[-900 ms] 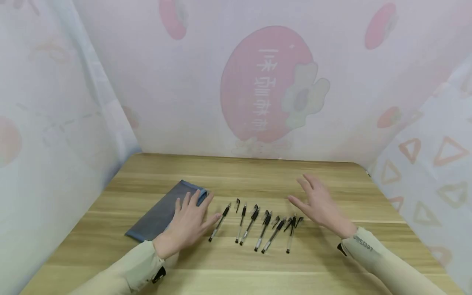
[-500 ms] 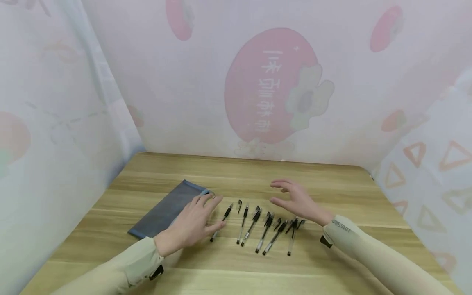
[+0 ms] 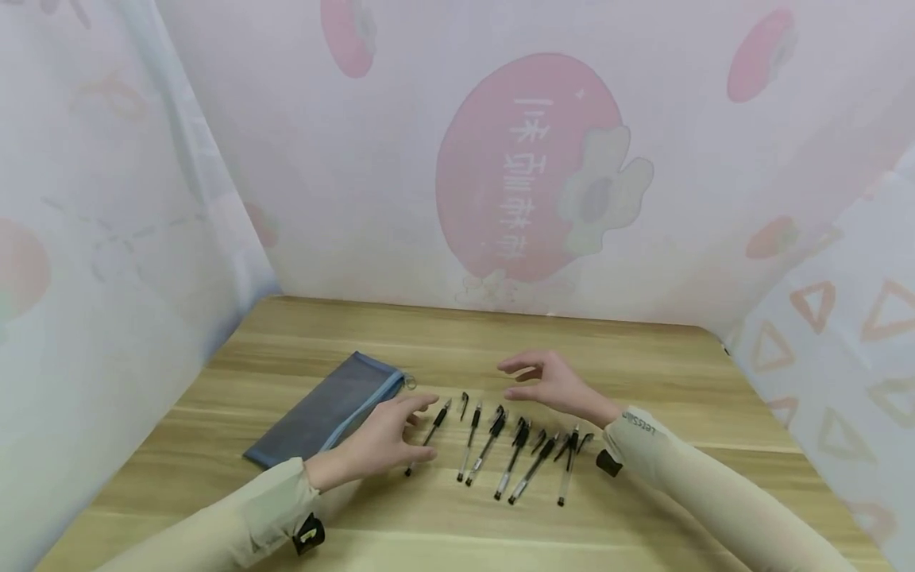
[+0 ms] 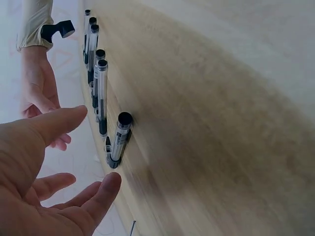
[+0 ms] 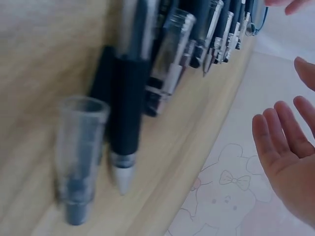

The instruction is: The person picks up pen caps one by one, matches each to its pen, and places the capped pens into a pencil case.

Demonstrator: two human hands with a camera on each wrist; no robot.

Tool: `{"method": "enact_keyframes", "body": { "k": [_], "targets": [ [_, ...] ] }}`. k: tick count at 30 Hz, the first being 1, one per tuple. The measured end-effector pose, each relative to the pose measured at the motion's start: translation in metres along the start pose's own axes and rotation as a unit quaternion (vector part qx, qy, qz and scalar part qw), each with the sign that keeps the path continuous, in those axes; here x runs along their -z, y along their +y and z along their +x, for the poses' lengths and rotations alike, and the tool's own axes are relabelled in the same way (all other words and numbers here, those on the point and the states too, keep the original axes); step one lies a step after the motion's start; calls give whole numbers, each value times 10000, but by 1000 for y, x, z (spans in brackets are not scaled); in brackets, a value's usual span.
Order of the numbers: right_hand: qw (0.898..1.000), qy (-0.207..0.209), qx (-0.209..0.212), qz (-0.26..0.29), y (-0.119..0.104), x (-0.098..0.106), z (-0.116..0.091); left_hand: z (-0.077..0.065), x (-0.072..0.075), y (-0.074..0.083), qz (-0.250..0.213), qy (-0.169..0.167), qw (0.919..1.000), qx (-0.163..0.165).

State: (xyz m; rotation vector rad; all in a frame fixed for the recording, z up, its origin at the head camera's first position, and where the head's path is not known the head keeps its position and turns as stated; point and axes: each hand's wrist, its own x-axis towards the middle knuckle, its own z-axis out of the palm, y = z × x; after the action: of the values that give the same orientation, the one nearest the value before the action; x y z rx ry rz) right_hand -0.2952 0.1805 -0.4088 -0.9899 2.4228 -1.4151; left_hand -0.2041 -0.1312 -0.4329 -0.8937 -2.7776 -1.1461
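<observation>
Taking twelve o'clock as the table's far edge, I see a row of black-gripped pens lying on the wooden table (image 3: 393, 326), and the grey-blue pouch (image 3: 314, 413) between nine and ten o'clock from it. The left hand (image 3: 379, 441) is at the row's nine o'clock, its thumb and fingers apart with a fairly wide gap and nothing in it; the leftmost pen (image 3: 438, 418) lies at that hand's three o'clock. The right hand (image 3: 561, 391) hovers at the row's one o'clock, fingers bent, thumb apart, also holding nothing.

What worries me is the crowding. If the left thumb closes low, it could roll the leftmost pen toward three o'clock, into its neighbour. The loose cap (image 3: 464, 405) just past that pen's tip is small and light, and a careless fingertip could flick it toward twelve. The rightmost pen (image 3: 572, 445) has a bare point facing twelve, with the clear cap (image 5: 81, 152) lying beside it, so a sweep of the right hand might ink the skin or scatter caps. The left hand also blocks part of the pouch's zip edge from above, so a sleeve could drag the pouch along unnoticed.
</observation>
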Motion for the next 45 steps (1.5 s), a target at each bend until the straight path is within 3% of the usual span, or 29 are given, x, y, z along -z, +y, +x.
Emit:
{"method": "enact_keyframes", "body": {
  "k": [8,19,26,35,45],
  "targets": [
    [9997,-219,-137,32,-38,-7,1,-1,-4,-5,-289,54,9995,122],
    [9993,-265,-91,245,-3,-21,19,0,-12,-10,-11,213,9993,318],
    [9989,-411,-31,236,5,-21,21,1,-10,-12,-111,263,9988,402],
    [9983,-551,68,204,5,-21,22,4,-6,-15,69,259,9996,46],
    [9958,-889,111,172,13,-20,30,1,-5,-17,-117,485,9986,156]
  ]
}}
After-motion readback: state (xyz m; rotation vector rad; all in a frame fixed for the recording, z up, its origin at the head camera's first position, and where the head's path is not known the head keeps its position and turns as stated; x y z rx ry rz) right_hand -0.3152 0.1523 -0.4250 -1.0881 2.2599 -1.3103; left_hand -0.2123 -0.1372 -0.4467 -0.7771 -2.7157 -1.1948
